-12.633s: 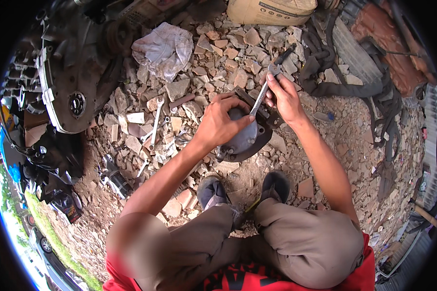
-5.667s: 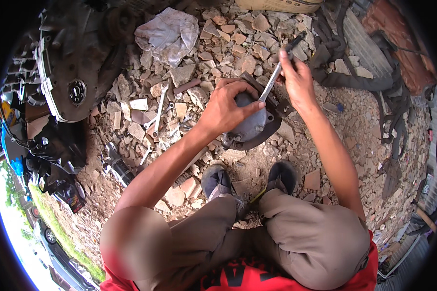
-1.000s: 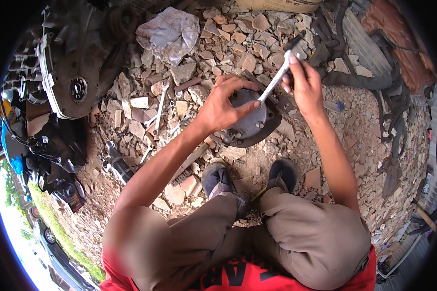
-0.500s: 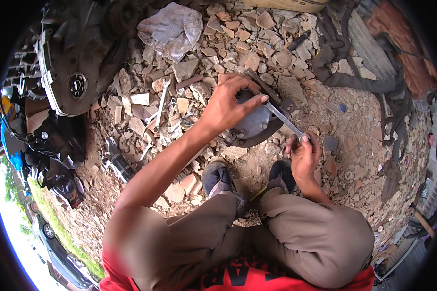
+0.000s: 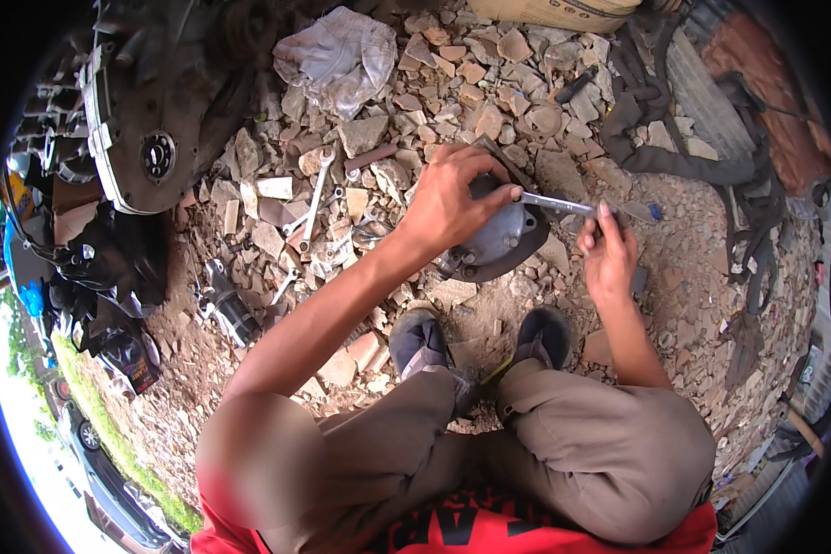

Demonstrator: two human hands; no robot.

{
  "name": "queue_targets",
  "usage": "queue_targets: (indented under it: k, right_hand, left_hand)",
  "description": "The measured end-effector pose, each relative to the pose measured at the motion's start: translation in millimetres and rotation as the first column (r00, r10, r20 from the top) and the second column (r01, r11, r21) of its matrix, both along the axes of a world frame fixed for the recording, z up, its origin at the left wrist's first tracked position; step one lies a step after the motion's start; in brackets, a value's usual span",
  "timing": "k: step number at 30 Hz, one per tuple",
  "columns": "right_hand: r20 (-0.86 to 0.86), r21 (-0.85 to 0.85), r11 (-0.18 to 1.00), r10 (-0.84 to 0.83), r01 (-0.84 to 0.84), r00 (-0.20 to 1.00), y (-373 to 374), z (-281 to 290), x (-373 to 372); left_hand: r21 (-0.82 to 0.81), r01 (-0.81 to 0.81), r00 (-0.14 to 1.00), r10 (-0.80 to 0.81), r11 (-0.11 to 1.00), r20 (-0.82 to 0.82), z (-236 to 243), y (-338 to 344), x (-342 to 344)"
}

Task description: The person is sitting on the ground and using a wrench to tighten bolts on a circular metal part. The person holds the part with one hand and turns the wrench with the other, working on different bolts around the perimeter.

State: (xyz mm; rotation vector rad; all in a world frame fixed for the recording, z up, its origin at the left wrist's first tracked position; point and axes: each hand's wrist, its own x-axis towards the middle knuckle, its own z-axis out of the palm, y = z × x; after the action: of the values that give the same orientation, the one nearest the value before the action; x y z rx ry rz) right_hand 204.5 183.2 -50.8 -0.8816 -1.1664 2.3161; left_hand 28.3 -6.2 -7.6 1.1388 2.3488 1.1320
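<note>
Well off to the left of both hands stands the big engine casing point(image 5: 125, 171), its pale flanged edge turned toward the work. Over on the right, beyond the grip, a tangle of dark hose-like material point(image 5: 683, 164) curls along the far side; between it and the hand stretches brown dirt point(image 5: 683, 245) scattered with small stones, a wide margin at that elbow. Past the fingers, farther out, a dirty white cloth point(image 5: 337, 60) lies on broken tile. A pair of dark shoes point(image 5: 420, 340) bounds the near side, just short of the grey bolted housing point(image 5: 503, 235) under the left hand point(image 5: 459, 198). That hand arches over it, fingers bent, thumb apart from them and laid against a wrench end; how firmly it clamps, I can't tell. The right hand point(image 5: 609, 254) has thumb and fingers closed on the outer end of the steel wrench point(image 5: 563, 203), which sticks out past the housing's right edge. Left of the grip, a loose combination wrench point(image 5: 318, 198) lies on the rubble.
</note>
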Motion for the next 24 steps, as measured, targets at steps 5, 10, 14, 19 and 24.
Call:
queue_targets:
  k: [5, 10, 14, 19, 24]
  right_hand:
    - [-0.011, 0.201, 0.961, 0.197, -0.191, 0.98, 28, 12, -104]
    - [0.12, 0.66, 0.499, 0.669, -0.562, 0.734, -4, 41, -182]
    - [0.045, 0.568, 0.533, 0.74, -0.627, 0.671, -10, 37, -183]
    - [0.029, 0.391, 0.627, 0.723, -0.674, 0.69, 7, 44, -176]
    - [0.001, 0.266, 0.731, 0.652, -0.629, 0.758, 21, 47, -163]
  left_hand:
    - [0.007, 0.007, 0.999, -0.007, 1.0, 0.034, 3, -3, 0]
    - [-0.03, -0.035, 0.996, 0.038, 0.999, 0.079, 6, -2, 4]
    - [-0.01, -0.025, 0.998, 0.025, 1.0, 0.052, 7, -4, 6]
    - [-0.011, 0.005, 0.999, -0.004, 1.0, 0.038, 7, -4, 0]
    - [0.068, 0.086, 0.996, -0.087, 0.994, 0.013, 7, 0, -4]
